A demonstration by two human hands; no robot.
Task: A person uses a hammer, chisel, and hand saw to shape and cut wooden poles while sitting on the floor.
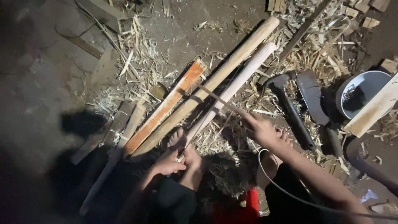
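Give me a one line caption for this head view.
Left hand steadies pale round wooden pole; right hand holds thin stick.

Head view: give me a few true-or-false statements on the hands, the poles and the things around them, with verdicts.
1. The right hand holds a thin stick that reaches across the poles. True.
2. The left hand rests by the near end of the pale pole. True.
3. The bowl lies at the far left. False: it is at the right edge, under a plank.
4. The ground is swept clean. False: shavings lie all around.
5. A foot rests against the poles. True.
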